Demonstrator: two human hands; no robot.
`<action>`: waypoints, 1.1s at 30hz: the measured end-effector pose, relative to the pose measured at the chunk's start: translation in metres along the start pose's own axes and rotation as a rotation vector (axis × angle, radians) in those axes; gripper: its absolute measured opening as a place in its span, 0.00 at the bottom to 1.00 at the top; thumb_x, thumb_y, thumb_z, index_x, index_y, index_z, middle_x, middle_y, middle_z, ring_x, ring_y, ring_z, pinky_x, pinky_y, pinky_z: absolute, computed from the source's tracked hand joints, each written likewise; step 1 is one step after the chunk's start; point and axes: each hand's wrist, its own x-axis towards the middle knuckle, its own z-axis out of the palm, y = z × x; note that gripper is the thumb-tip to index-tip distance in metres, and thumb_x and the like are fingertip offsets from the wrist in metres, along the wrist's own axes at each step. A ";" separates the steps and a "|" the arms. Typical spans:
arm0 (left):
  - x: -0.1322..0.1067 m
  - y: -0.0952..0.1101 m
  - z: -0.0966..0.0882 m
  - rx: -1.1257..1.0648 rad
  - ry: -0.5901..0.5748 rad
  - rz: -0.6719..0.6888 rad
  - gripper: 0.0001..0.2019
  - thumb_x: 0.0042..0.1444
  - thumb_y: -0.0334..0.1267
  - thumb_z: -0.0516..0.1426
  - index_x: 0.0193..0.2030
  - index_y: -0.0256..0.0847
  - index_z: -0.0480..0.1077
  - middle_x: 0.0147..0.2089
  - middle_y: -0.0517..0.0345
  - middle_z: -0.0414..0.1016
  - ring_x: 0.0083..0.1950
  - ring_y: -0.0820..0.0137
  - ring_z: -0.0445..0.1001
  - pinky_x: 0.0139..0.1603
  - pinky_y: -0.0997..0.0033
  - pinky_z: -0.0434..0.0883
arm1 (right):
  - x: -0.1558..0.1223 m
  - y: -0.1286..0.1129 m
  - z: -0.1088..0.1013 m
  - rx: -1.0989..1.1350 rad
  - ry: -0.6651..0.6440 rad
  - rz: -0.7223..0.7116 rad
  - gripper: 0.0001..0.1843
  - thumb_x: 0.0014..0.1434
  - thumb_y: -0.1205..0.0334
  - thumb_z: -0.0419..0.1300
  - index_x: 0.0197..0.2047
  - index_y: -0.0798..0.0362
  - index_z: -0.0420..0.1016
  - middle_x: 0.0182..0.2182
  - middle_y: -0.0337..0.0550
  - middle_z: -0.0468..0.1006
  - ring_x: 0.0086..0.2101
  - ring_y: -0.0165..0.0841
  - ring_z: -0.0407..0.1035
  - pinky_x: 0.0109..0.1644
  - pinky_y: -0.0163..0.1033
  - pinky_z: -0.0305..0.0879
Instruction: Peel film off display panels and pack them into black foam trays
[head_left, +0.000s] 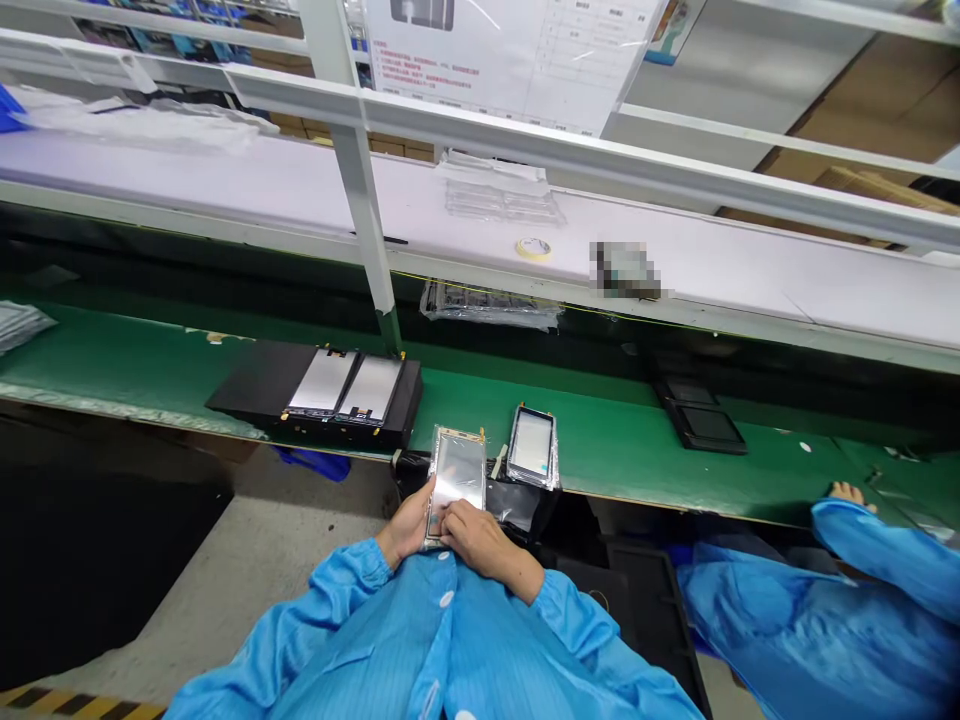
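A flat display panel (460, 470) with a pale frame and a shiny, film-like face is held close to my body, tilted at the bench edge. My left hand (409, 522) grips its lower left side, thumb on the front. Over the panel's lower right face, my right hand (476, 538) has its fingers curled and pressed together; whatever may be between the fingertips is hidden. Just right of the panel, a stack of black-framed screens (533, 445) lies on the bench edge.
Two silvery panels (322, 380) lie on a black block (255, 385) to the left. Black trays (705, 425) rest on the green bench (600, 430) at right. A roll of tape (533, 248) sits on the shelf (465, 235). At far right is a co-worker's hand (851, 492).
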 end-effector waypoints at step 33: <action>-0.048 -0.005 -0.006 0.259 -0.108 0.149 0.32 0.47 0.32 0.71 0.60 0.48 0.69 0.56 0.47 0.78 0.54 0.51 0.78 0.49 0.50 0.77 | 0.018 -0.018 -0.010 0.645 0.210 0.381 0.11 0.69 0.56 0.53 0.35 0.51 0.67 0.30 0.37 0.74 0.31 0.30 0.67 0.37 0.36 0.62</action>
